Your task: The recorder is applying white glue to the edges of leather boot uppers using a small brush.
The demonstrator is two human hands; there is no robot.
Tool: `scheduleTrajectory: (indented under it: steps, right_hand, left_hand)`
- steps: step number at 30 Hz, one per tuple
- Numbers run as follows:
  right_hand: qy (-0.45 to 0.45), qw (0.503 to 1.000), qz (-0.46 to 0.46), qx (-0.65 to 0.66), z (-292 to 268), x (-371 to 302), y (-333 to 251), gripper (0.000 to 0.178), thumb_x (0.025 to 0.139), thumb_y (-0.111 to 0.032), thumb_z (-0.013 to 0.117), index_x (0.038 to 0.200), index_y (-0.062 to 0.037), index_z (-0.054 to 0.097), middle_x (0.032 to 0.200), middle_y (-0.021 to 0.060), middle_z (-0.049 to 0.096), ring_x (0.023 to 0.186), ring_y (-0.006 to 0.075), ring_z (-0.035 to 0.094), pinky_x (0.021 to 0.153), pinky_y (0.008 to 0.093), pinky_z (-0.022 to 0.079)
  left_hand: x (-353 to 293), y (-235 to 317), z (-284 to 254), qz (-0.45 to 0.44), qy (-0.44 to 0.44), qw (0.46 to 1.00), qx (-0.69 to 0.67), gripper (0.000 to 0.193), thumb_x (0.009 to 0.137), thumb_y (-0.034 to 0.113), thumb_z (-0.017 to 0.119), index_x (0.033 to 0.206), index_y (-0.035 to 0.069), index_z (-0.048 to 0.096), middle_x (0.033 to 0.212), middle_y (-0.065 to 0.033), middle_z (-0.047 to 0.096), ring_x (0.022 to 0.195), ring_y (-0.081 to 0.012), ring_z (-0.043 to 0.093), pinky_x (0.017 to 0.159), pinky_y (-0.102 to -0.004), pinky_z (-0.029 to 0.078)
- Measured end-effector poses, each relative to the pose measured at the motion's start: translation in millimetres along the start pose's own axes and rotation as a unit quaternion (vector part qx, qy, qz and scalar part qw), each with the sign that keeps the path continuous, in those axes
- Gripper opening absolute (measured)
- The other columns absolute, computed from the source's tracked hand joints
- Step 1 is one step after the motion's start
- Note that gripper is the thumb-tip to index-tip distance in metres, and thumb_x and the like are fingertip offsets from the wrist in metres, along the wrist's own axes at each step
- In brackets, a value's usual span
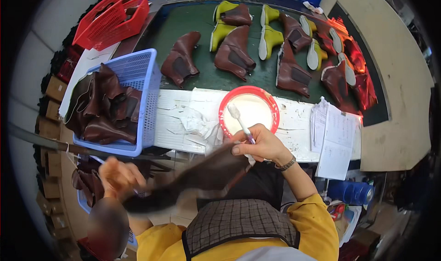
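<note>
My right hand (259, 144) pinches the edge of a dark brown boot upper (197, 180) between thumb and fingers. The same hand holds a brush (235, 112), its whitish bristles pointing up over a red-rimmed bowl (276, 116) of cream-white liquid. The upper hangs across my lap toward the left, smeared by motion. My left hand (120, 177) is raised near its far end, fingers curled but blurred; a thin pale stick shows by it, and I cannot tell whether it is held. A blurred dark round shape (108, 229) covers part of my left forearm.
A blue basket (148, 91) of brown boot uppers stands left, red baskets (103, 24) behind it. Brown uppers (181, 59) and yellow-green lasts (271, 41) with pale soles spread over the dark green tabletop. Paper sheets (337, 144) lie right; crumpled white tissue (193, 121) lies beside the bowl.
</note>
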State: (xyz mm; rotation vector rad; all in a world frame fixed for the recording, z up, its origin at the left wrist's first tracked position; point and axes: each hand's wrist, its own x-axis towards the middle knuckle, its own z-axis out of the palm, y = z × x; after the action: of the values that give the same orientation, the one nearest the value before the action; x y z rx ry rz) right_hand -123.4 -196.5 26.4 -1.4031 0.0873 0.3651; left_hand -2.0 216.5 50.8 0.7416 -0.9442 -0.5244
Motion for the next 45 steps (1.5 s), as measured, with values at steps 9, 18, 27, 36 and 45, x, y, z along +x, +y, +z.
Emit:
scheduleTrajectory:
  steps: [9,18,27,36,45]
  right_hand:
    - [-0.001,0.981,-0.134,-0.144,-7,-5,19,0.026,0.088,-0.02,0.081,0.106,-0.0018,0.078,0.07,-0.0016,0.066,0.064,0.0055,0.057,0.058,0.0248,0.045]
    - [0.281,0.879,-0.158,-0.352,-19,-25,14,0.035,0.081,-0.029,0.085,0.105,-0.0057,0.071,0.084,0.0062,0.068,0.067,0.0149,0.064,0.061,0.0317,0.05]
    - [0.31,0.653,-0.124,-0.68,-87,-31,43,0.016,0.086,-0.02,0.076,0.099,-0.0117,0.078,0.091,0.0034,0.066,0.08,0.0219,0.068,0.063,0.0367,0.052]
    - [0.246,0.803,-0.318,-0.44,-68,-17,0,0.018,0.079,-0.01,0.082,0.097,-0.0121,0.081,0.091,0.0015,0.07,0.092,0.0165,0.062,0.088,0.0337,0.038]
    - [0.273,0.804,-0.292,-0.44,-44,-14,18,0.018,0.079,-0.011,0.083,0.096,-0.0123,0.081,0.091,0.0005,0.069,0.089,0.0146,0.062,0.09,0.0337,0.034]
  left_hand:
    - [45,-120,98,-0.505,-0.103,0.85,-0.114,0.105,0.086,0.028,0.078,0.162,-0.003,0.013,0.16,-0.0158,0.036,0.145,-0.022,0.039,0.12,-0.0363,0.03]
    - [80,-126,92,-0.524,0.0,0.848,0.083,0.083,0.084,0.011,0.081,0.152,-0.006,0.038,0.142,-0.0139,0.056,0.128,-0.0184,0.054,0.11,-0.0337,0.042]
    - [108,-143,50,-0.391,0.115,0.837,0.365,0.037,0.082,0.017,0.082,0.109,-0.006,0.072,0.087,-0.0049,0.075,0.077,-0.0094,0.067,0.069,-0.0272,0.054]
    - [138,-150,59,-0.491,0.073,0.822,0.277,0.032,0.076,0.013,0.084,0.099,-0.006,0.075,0.085,-0.0087,0.075,0.073,-0.012,0.068,0.067,-0.0262,0.054]
    - [152,-130,48,-0.368,0.189,0.868,0.274,0.027,0.08,0.006,0.08,0.103,-0.006,0.074,0.09,-0.0082,0.076,0.077,-0.0121,0.069,0.07,-0.027,0.056]
